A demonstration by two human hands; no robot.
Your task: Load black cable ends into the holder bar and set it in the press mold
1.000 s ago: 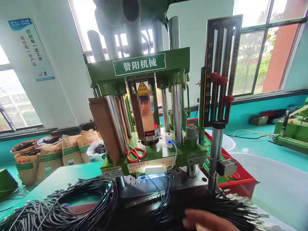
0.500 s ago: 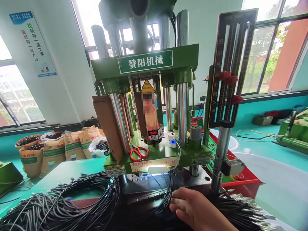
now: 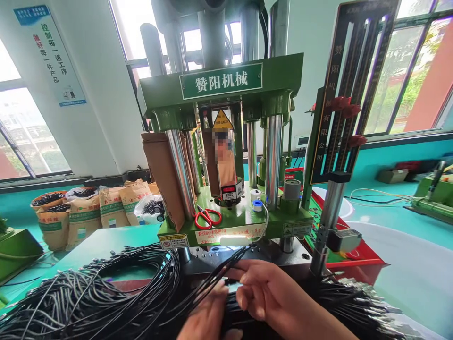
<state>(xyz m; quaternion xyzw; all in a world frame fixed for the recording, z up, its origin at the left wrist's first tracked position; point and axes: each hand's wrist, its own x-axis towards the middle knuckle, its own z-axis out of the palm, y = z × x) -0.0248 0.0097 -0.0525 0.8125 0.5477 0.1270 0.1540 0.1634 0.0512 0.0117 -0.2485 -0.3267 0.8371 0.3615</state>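
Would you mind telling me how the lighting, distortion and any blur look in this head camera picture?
Head view: the windows are blown out, strongly backlighting the green machine; wide-angle distortion bows its steel columns and the wall poster; a deliberate pixelated patch covers a label behind the warning triangle; both hands, left hand and right hand, look slightly soft among the black cables.

left hand (image 3: pixel 208 314) curled | right hand (image 3: pixel 269 295) fingers bent, pinching

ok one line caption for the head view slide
Both hands handle black cables before a green press machine.
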